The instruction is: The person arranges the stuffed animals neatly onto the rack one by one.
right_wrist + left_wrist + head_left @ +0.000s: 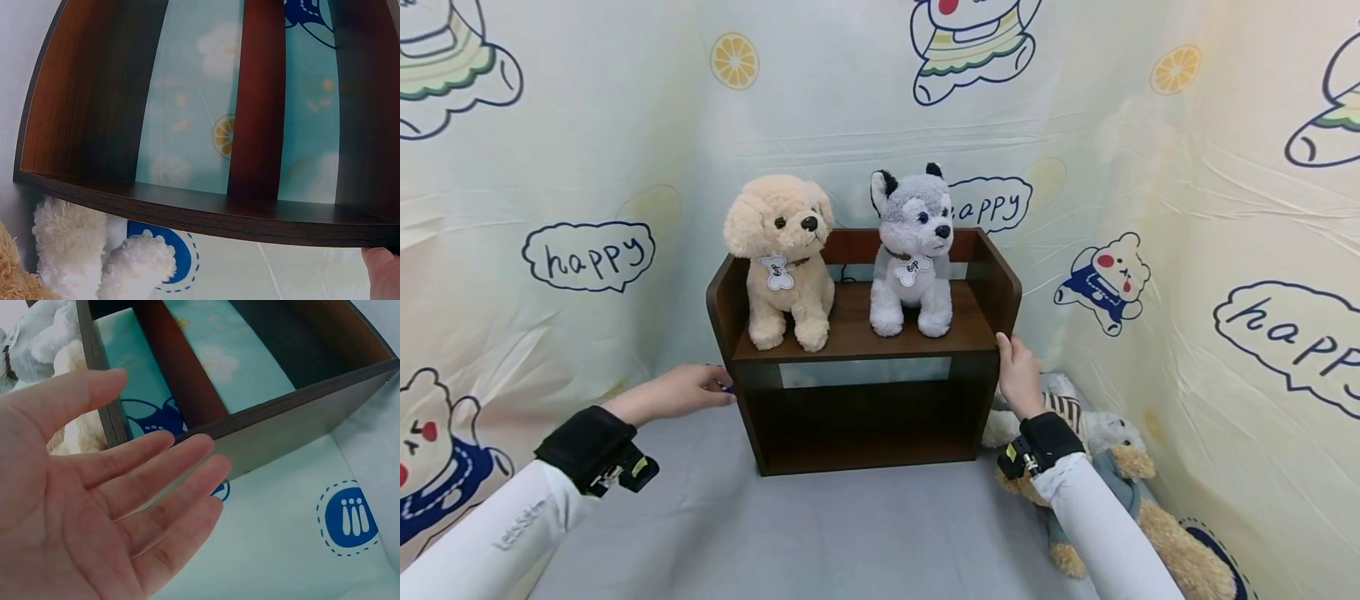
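Note:
A dark brown two-tier wooden shelf [865, 418] stands on the grey surface. On its upper board sit a cream plush dog [790, 292] at left and a grey-and-white plush husky [913, 287] at right, each with a bone-shaped tag. My left hand [688, 390] reaches the shelf's left side; in the left wrist view its palm shows, fingers extended and spread, fingertips right at the panel's edge. Against the right side panel lies my right hand [1021, 379], its fingertips at the front edge. Only a digit of it shows in the right wrist view; its other fingers are hidden there.
More plush toys [1180, 533] lie on the right, behind and beside the right forearm. Patterned cloth [850, 108] hangs at the back and both sides. The grey surface [850, 533] stretches in front of the shelf.

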Motion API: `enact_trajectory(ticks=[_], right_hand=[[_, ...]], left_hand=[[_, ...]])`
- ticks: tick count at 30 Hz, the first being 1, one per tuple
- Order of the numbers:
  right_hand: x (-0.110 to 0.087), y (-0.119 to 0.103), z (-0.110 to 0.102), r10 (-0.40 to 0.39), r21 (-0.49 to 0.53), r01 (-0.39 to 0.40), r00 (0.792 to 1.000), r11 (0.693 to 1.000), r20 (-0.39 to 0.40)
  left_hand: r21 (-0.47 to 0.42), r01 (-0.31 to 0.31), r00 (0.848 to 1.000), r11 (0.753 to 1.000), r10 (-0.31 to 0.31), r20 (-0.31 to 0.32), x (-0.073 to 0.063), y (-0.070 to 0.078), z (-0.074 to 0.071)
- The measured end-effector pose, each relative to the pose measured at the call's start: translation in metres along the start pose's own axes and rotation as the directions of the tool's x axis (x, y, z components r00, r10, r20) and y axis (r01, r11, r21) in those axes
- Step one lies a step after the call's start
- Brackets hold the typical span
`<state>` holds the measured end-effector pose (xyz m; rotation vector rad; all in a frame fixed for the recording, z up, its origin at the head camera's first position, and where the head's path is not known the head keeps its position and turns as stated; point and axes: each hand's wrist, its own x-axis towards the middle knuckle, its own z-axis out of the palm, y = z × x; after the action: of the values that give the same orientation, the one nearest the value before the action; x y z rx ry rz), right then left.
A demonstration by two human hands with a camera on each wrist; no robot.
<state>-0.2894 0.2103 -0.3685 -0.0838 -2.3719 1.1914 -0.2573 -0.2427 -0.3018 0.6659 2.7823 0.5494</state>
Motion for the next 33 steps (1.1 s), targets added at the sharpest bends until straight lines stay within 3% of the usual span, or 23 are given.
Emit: enact_trajectory(ticks=[10, 17, 27, 33], right_hand=[[0.001, 0.0, 0.001, -0.001, -0.005, 0.001, 1.0, 1.0, 0.001], [0.001, 0.001, 0.002, -0.006, 0.004, 0.006, 1.0, 1.0, -0.004], [0.001, 0.001, 0.002, -0.011, 0.008, 0.011, 1.0, 1.0, -0.017], [0.0, 0.001, 0.003, -0.009, 0.012, 0.009, 1.0, 1.0, -0.014]], left_hand=[[-0.08, 0.07, 0.988, 0.994, -0.08, -0.129, -0.001, -0.01, -0.007], [-0.184, 0.132, 0.977, 0.974, -0.159, -0.14, -0.002, -0.01, -0.01], [-0.317, 0.205, 0.948, 0.926, -0.268, -0.169, 0.005, -0.008, -0.008], [-0.455, 0.251, 0.918, 0.854, -0.36, -0.169, 0.01, -0.006, -0.002]])
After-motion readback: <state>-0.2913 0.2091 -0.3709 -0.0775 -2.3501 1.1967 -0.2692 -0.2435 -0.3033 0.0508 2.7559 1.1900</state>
